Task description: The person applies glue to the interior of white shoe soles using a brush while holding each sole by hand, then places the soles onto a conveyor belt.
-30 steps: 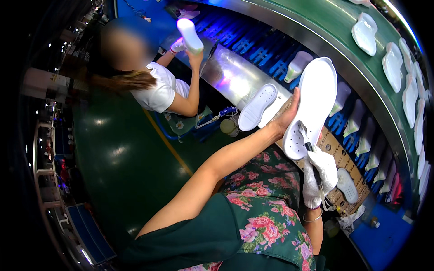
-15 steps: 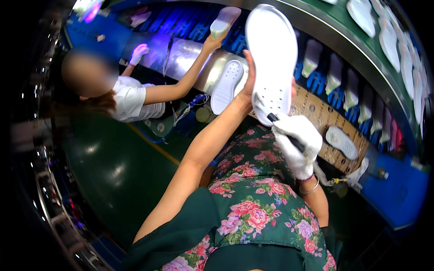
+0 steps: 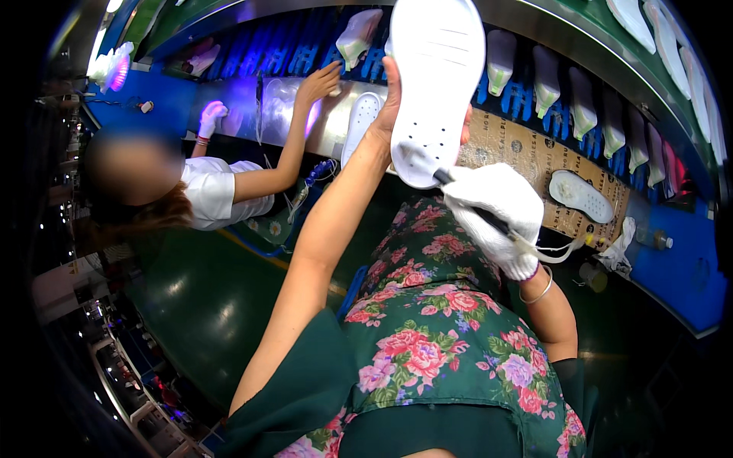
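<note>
My bare left hand [image 3: 387, 103] grips a white shoe sole [image 3: 439, 69] around its edges, holding it raised in front of me. The sole has several small holes at its lower end and fine grooves higher up. My right hand [image 3: 496, 214], in a white knit glove, is closed around a dark-handled brush [image 3: 443, 176]. The brush's blurred tip lies against the lower, holed end of the sole. A pale thin tube [image 3: 553, 253] trails beside the gloved wrist.
Another white sole [image 3: 582, 196] lies on a cardboard-covered bench [image 3: 504, 145], and one [image 3: 362, 122] on the metal ledge. Shoes [image 3: 547, 80] hang along a blue-pegged conveyor. Soles [image 3: 672, 46] line the green upper shelf. A co-worker [image 3: 221, 187] at left reaches toward a hanging shoe [image 3: 357, 38].
My hands, the sole and the brush have shifted slightly left in view, partly with the camera. The brush tip stays at the sole's lower end. The co-worker's hand has come off a shoe.
</note>
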`<state>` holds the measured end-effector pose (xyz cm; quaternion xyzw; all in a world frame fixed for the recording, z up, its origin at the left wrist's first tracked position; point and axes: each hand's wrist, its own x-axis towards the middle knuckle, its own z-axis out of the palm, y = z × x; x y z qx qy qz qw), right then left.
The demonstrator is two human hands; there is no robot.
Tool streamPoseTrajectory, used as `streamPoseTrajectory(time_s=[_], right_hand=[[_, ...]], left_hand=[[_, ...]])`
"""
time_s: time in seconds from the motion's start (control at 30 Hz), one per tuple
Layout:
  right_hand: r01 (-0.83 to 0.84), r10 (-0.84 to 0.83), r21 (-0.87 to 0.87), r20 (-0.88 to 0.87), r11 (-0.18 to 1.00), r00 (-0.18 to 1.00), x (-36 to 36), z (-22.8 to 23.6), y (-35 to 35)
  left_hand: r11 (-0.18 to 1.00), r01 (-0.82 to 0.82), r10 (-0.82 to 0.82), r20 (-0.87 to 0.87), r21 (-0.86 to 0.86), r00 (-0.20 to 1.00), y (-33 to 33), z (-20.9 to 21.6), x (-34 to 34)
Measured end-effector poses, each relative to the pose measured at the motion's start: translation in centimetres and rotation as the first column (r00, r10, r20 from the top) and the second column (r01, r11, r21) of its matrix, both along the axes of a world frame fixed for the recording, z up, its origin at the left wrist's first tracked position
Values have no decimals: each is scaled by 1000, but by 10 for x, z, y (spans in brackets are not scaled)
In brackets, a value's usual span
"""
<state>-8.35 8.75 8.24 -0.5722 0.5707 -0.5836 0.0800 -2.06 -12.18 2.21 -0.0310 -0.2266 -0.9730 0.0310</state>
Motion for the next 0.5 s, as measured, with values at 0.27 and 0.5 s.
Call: streamPoseTrajectory(time_s=[0.27, 0.5], right_hand=[[-219, 223, 104, -22, 970, 975, 3, -6, 3], [-204, 221, 90, -264, 975, 939, -3, -10, -1]], left_hand=[[964, 70, -8, 239, -255, 971, -6, 2, -8], [776, 276, 29, 469, -567, 883, -14, 6, -10]])
